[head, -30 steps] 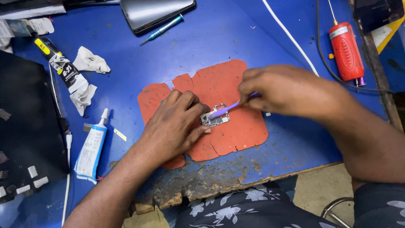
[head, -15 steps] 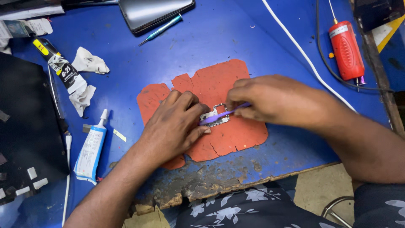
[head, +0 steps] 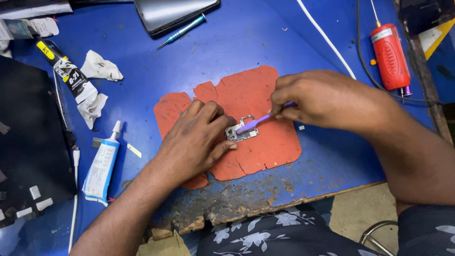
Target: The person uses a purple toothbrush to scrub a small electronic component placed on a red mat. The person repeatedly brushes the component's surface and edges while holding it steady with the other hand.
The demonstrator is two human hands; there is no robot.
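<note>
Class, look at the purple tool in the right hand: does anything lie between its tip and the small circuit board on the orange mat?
Nothing visible does. The right hand holds the purple tool, whose tip already lies on the small circuit board. The left hand pins the board's left edge on the orange mat, clear of the tip.

This looks like a small repair shop for phones. The worn blue table (head: 246,42) has chipped paint along its front edge. A red rubber mat (head: 256,99) lies in the middle for small work. Around it lie a blue screwdriver (head: 182,32), a white glue tube (head: 102,166), a black glue tube (head: 64,68) and crumpled tissues (head: 99,66). A phone (head: 175,12) rests face down at the top. A red hand tool (head: 390,57) with a cord sits at the right.
</note>
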